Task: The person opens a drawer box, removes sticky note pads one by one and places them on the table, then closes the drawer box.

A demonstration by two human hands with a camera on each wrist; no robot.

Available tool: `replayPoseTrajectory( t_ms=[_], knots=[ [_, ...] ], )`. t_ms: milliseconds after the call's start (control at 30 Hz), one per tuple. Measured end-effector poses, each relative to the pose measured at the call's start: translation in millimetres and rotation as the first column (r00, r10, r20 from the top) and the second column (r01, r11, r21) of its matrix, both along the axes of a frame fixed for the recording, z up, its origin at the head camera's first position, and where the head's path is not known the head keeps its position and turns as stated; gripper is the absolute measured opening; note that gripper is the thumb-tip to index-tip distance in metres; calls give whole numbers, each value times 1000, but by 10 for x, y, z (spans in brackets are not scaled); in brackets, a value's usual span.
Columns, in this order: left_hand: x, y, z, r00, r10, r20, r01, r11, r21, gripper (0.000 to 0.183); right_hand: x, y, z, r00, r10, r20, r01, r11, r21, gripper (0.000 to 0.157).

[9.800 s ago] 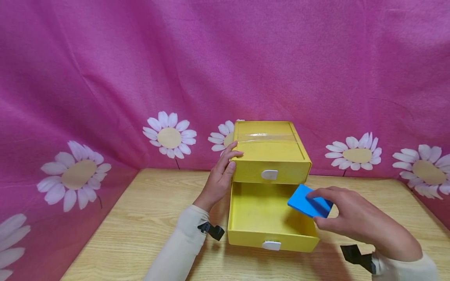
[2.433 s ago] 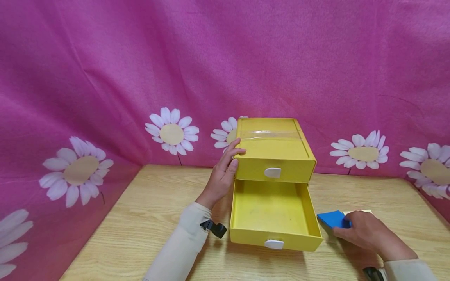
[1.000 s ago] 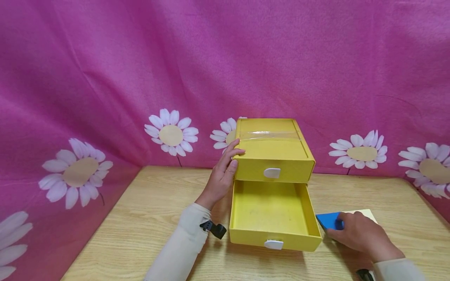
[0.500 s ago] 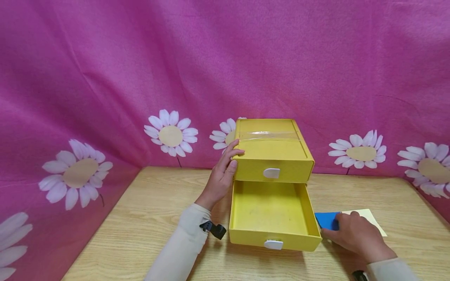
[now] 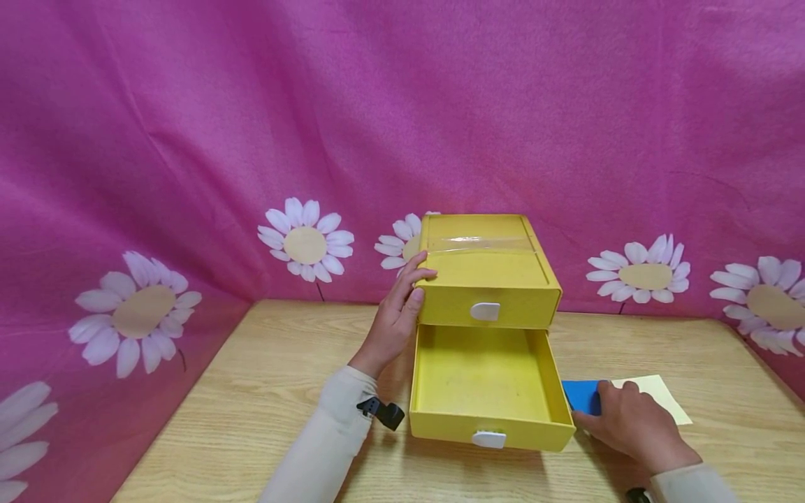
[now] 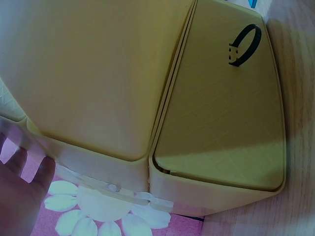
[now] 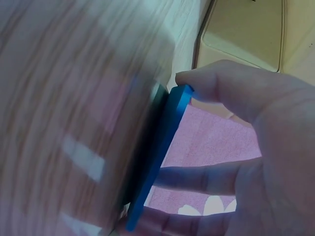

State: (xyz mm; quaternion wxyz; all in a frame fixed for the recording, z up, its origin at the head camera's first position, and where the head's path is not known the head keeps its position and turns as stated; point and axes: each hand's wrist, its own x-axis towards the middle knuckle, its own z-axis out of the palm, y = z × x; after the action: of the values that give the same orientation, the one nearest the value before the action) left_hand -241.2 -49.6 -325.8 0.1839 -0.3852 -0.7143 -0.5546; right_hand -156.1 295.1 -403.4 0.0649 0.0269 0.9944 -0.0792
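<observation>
A yellow two-drawer box [image 5: 484,269] stands on the table, its lower drawer [image 5: 490,425] pulled out with the bare floor showing. My left hand [image 5: 393,318] rests on the box's upper left edge, fingertips on top and thumb by the front corner. Right of the drawer, my right hand [image 5: 635,423] pinches a blue pad of sticky notes [image 5: 580,397] by its edges, low at the table. In the right wrist view, thumb and fingers hold opposite edges of the blue pad [image 7: 165,147]. A pale yellow sheet or pad [image 5: 657,392] lies partly behind this hand.
White tabs [image 5: 486,311] mark both drawer fronts, and clear tape [image 5: 468,242] crosses the box top. The wooden table [image 5: 251,391] extends to both sides. A pink curtain [image 5: 472,105] with daisies hangs behind and at the sides.
The right hand has carried the blue pad from above the drawer down to the table at right, then shifted slightly left, uncovering more of the pale yellow piece. The left hand stays put.
</observation>
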Motion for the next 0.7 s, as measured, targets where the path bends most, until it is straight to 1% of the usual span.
replayPoseTrajectory(
  t_ms=[400, 700],
  knots=[
    [3, 1, -8, 1000, -5, 6, 5, 1000, 4, 30, 21, -10, -7, 1000, -12, 1, 12, 1000, -1, 86],
    [3, -1, -7, 1000, -7, 8, 7, 1000, 6, 30, 31, -9, -7, 1000, -14, 8, 14, 1000, 6, 93]
  ],
)
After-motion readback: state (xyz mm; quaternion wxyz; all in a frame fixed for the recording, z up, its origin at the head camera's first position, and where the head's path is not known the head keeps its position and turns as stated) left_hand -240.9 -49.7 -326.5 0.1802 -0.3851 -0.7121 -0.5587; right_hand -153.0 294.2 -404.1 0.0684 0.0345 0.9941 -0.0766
